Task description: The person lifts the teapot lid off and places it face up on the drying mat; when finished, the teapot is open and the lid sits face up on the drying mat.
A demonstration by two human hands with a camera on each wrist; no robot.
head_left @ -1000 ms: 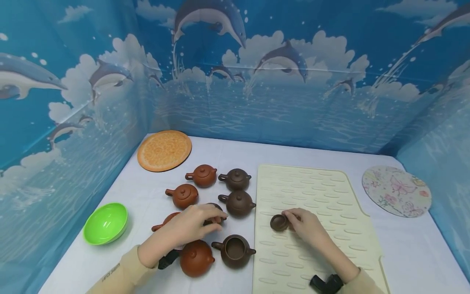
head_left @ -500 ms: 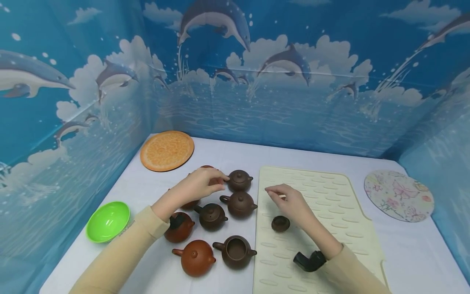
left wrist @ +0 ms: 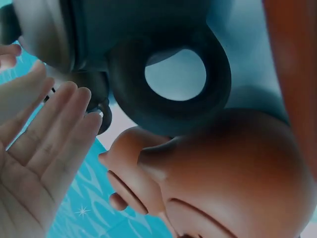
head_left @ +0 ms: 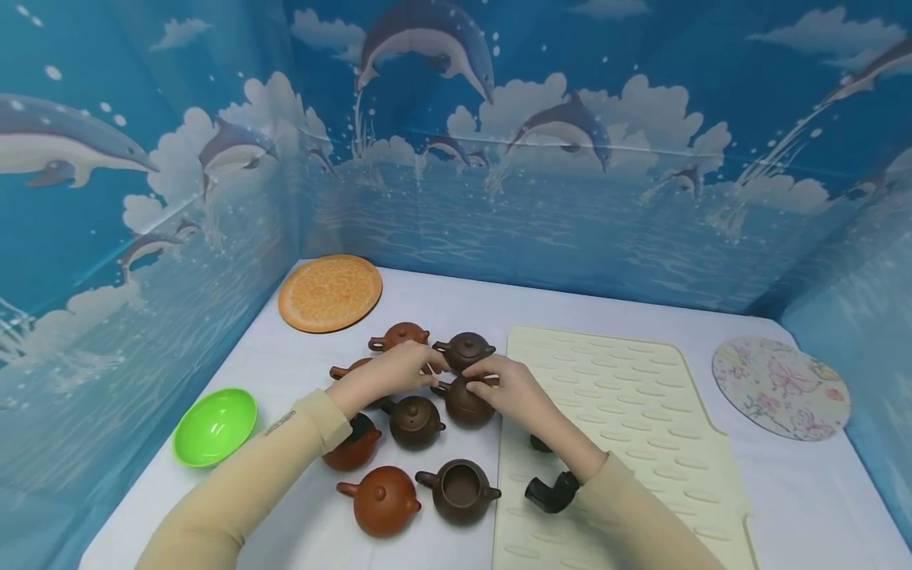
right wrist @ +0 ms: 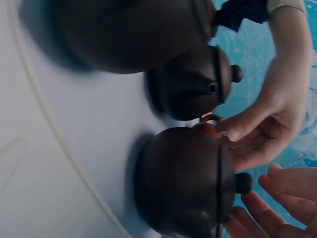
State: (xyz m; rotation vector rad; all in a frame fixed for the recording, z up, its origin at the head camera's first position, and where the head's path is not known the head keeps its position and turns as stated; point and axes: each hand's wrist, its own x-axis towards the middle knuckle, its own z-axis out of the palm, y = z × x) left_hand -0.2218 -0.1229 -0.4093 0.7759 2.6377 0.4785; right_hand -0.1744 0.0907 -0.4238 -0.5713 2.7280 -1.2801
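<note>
A dark brown lidded teapot (head_left: pixel 466 409) stands among several others, left of the cream board (head_left: pixel 627 380). My right hand (head_left: pixel 513 388) is over this pot, fingertips close to the lid knob (right wrist: pixel 243 183). On its handle side is my left hand (head_left: pixel 408 368), thumb and fingers apart around nothing; its fingers (left wrist: pixel 69 119) look straight in the left wrist view. Another dark lidded teapot (head_left: pixel 465 347) sits just behind. A lidless dark teapot (head_left: pixel 459 518) stands nearer the front. Its small dark lid-like piece (head_left: pixel 539 445) lies on the board, mostly hidden by my right forearm.
Reddish-brown teapots, including one (head_left: pixel 386 507) at the front and one (head_left: pixel 403 332) at the back, crowd the left side around a smaller dark teapot (head_left: pixel 415 423). A green bowl (head_left: pixel 215 427), an orange round mat (head_left: pixel 330 293) and a flowered round mat (head_left: pixel 781 388) lie farther out.
My right hand has let go of the small dark piece on the board and moved left over the dark teapot. My left hand has left the smaller dark teapot and moved farther back.
</note>
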